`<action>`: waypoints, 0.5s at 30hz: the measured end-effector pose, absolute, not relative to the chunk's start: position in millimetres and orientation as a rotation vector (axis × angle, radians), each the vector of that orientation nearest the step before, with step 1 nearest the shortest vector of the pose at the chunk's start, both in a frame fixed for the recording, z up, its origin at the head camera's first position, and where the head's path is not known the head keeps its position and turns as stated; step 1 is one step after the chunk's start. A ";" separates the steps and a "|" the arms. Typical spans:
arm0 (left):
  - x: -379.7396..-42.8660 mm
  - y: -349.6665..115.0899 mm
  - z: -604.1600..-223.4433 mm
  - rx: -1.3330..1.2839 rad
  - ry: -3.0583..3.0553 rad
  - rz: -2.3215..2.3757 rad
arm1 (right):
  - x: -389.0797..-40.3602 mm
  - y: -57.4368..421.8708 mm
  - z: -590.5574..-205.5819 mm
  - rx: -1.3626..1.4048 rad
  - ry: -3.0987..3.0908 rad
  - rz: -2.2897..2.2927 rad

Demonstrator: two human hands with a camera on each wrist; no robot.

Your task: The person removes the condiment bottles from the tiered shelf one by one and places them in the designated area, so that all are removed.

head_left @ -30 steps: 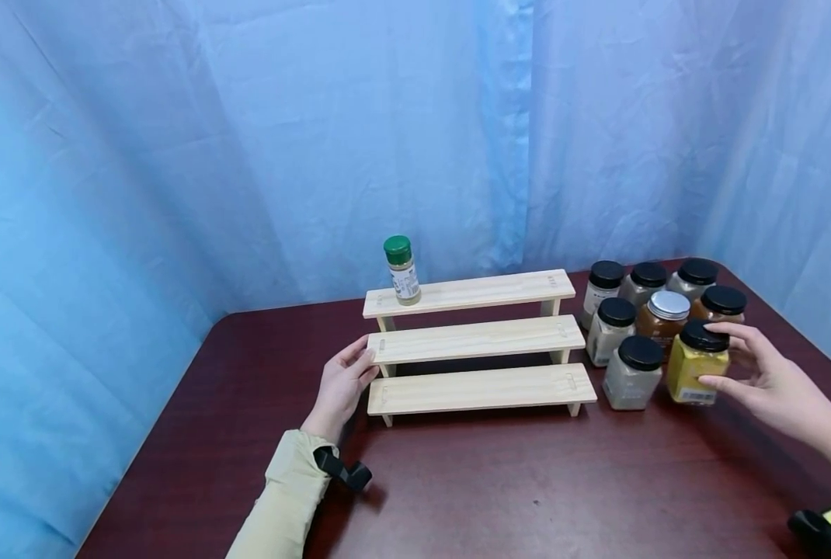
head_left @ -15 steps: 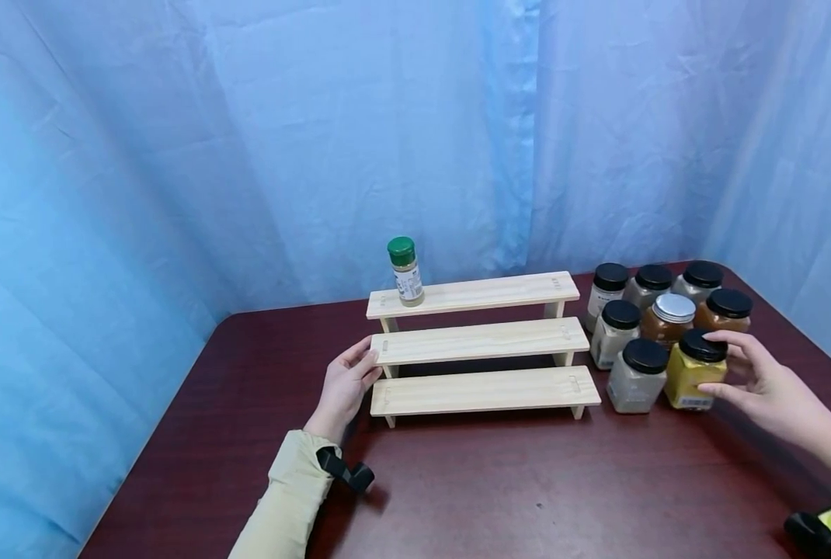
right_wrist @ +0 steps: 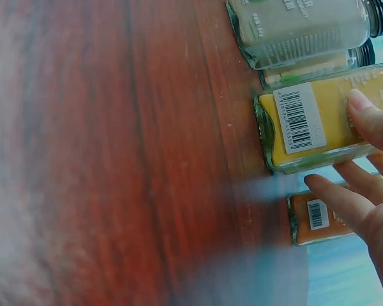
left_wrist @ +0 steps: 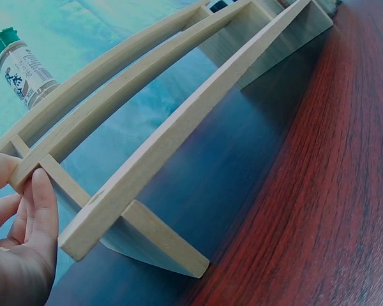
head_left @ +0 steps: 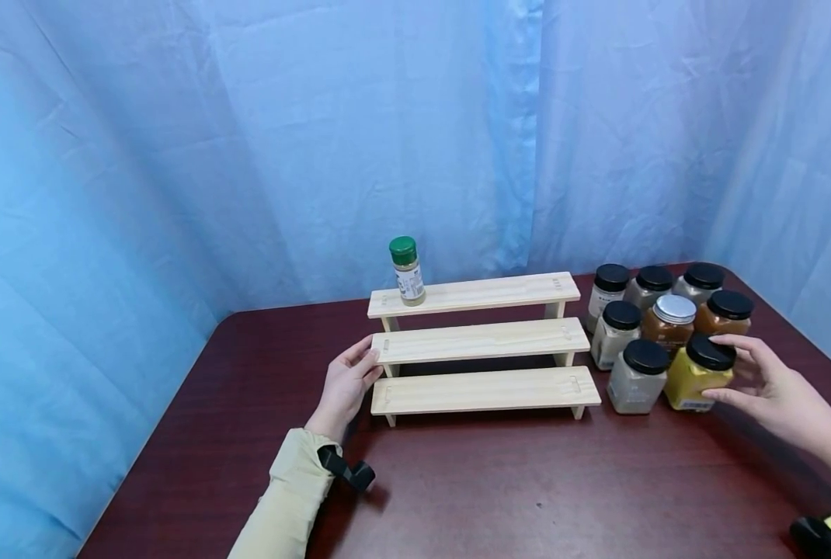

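Observation:
My left hand (head_left: 343, 388) pinches the left end of the middle board of a three-tier wooden rack (head_left: 481, 341); thumb and fingers are around that board end in the left wrist view. At the right, my right hand (head_left: 782, 392) holds a square glass jar of yellow powder (head_left: 695, 380) by its side and black lid. That jar leans slightly to the right, its base low at the table. In the right wrist view, the thumb (right_wrist: 370, 121) lies on its face beside a barcode label. A green-capped shaker bottle (head_left: 409, 279) stands on the top board's left end.
Beside the yellow jar stand a pale-powder jar (head_left: 637, 384), a silver-lidded brown jar (head_left: 669, 326), an orange-brown jar (head_left: 723, 320) and several more black-lidded jars. The dark red table (head_left: 492, 489) meets blue curtains (head_left: 359, 155) behind.
The yellow jar has gone from upright to leaning right, its lid shifting right with my right hand. My left hand stays on the rack. The head view has shifted slightly.

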State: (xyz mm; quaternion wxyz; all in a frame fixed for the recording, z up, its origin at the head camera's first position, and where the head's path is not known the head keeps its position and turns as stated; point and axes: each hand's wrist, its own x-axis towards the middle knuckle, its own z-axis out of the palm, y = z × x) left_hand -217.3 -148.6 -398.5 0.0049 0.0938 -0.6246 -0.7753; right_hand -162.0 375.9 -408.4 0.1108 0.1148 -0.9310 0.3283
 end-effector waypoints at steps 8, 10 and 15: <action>-218.1 -148.8 -399.2 0.276 -1.963 -2.421 | -164.2 374.0 -407.4 0.310 -2.738 0.936; -218.0 -148.9 -399.3 0.280 -1.964 -2.422 | -167.5 378.5 -413.4 0.305 -2.737 0.913; -217.6 -148.6 -399.6 0.284 -1.952 -2.425 | -177.5 392.9 -429.9 0.317 -2.729 0.835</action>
